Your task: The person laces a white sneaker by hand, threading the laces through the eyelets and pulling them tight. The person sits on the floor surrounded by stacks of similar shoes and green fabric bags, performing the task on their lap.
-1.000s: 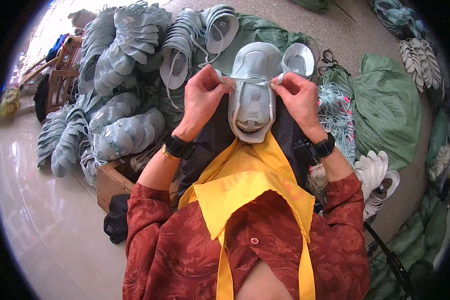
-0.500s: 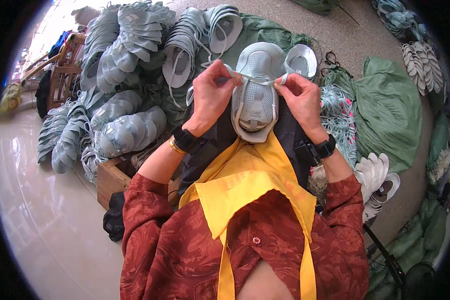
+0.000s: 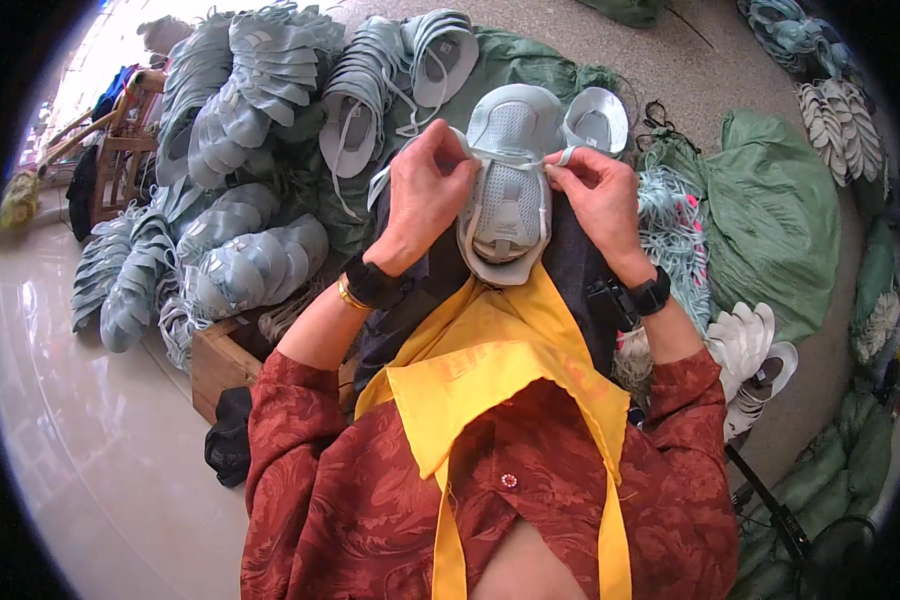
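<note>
A pale blue-grey shoe upper (image 3: 511,215) lies over my lap, its mesh tongue and toe facing up. Across its middle runs a light blue shoelace (image 3: 510,157). My left hand (image 3: 426,188) pinches the lace at the upper's left edge, fingers curled and a loose end trailing to the left. On the other side, my right hand (image 3: 600,196) grips the lace between thumb and forefinger close to the right edge. Behind the right hand sits a second pale upper (image 3: 597,122), its opening facing up.
Stacked grey-blue uppers (image 3: 260,90) crowd the left, with a wooden box (image 3: 215,365) below them. To the right are a bundle of light blue laces (image 3: 673,235), a green sack (image 3: 770,230) and white uppers (image 3: 745,350). A yellow apron (image 3: 500,370) covers my front.
My left hand has shifted slightly and its fingers are curled tighter by the upper's edge. The right hand stays nearly in place with the lace.
</note>
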The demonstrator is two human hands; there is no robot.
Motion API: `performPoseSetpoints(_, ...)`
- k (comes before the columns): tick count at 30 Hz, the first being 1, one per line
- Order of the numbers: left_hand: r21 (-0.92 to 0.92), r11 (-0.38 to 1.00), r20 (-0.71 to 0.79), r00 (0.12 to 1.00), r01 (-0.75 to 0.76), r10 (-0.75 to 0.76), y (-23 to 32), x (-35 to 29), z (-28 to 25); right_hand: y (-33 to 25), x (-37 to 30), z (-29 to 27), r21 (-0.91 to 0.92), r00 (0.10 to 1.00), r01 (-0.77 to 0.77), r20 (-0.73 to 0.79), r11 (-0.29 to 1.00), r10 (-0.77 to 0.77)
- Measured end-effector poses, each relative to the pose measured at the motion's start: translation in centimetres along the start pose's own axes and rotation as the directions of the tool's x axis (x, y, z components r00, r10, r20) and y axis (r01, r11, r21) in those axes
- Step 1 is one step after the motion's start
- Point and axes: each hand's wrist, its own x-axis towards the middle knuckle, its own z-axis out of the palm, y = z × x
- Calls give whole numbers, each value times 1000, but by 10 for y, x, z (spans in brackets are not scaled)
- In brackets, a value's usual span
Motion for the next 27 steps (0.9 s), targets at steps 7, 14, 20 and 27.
performPoseSetpoints(7, -124, 992, -7, 1000, 5, -6, -6, -2, 5, 2, 2, 0, -2, 1000, 9, 23, 1000, -9)
performPoseSetpoints(14, -49, 999, -41, 999, -22, 20, 4, -5, 2, -9, -1, -9, -339, 998, 34, -45, 940, -52)
performPoseSetpoints(20, -10, 990, -45, 989, -139, 138, 5, -7, 6, -35, -15, 1, -362, 935, 337, 18, 869, -355)
performPoseSetpoints(27, 7, 972, -13, 972, -236, 236, 2, -7, 2, -24, -13, 2, -469, 964, 266, 104, 842, -246)
